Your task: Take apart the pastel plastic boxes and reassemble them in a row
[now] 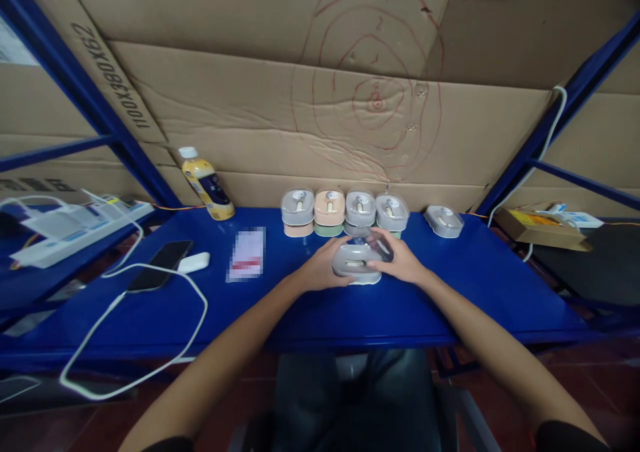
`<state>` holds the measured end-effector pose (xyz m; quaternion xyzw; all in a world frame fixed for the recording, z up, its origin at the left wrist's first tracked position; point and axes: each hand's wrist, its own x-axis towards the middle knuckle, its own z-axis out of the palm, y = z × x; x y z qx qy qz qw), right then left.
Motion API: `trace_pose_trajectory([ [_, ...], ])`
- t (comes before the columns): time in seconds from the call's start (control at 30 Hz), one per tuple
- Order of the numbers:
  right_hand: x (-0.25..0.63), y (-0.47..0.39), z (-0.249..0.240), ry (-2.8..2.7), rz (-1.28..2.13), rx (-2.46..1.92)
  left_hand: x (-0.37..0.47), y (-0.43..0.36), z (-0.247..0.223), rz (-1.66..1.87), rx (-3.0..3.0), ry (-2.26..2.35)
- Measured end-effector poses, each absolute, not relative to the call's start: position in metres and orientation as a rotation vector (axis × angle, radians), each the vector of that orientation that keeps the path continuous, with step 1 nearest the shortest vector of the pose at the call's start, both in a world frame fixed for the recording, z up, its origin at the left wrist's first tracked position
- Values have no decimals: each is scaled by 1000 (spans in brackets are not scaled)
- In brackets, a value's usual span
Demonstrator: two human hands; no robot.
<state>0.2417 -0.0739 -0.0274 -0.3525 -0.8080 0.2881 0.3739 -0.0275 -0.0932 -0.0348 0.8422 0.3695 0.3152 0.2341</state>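
Note:
A small grey box (pixel 350 260) with a pale oval piece on its top sits low over the blue table, between my two hands. My left hand (pixel 323 267) wraps the box's left side, thumb along the near edge. My right hand (pixel 404 260) is curled at the right side, its thumb reaching over the box front. A see-through grey part, possibly a lid, shows tilted under the right fingers; whether it is joined to the box I cannot tell. Just behind stand stacked lidded boxes in grey (pixel 361 207) and peach (pixel 330 205).
A single grey box (pixel 444 221) lies at the back right. To the left are a drink bottle (pixel 209 185), a blurred packet (pixel 247 253), a phone (pixel 159 267), a white earbud case (pixel 194 263) and a looping white cable (pixel 206 312). Cardboard (pixel 240 105) walls the back.

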Motion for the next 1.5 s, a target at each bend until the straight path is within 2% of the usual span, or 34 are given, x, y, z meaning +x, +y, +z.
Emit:
trace_pose_trajectory([
  [0.2,262,-63,-37,-1842,888,-1000,-32,-94,-31,825,2429,941],
  [0.53,269,-63,-28,-1743,875,-970,-38,-83,-29,1076,2215,1148],
  [0.67,272,-61,-27,-1759,858,-992,-38,-88,-28,1010,2313,1127],
  [0.93,261,-76,-17,-2162,473,-845,-24,-98,-38,893,2363,993],
  [1.1,244,-84,-23,-2328,437,-800,-15,-92,-53,953,2136,1011],
  [1.5,234,-92,-26,-2385,326,-894,-11,-91,-54,911,2105,975],
])
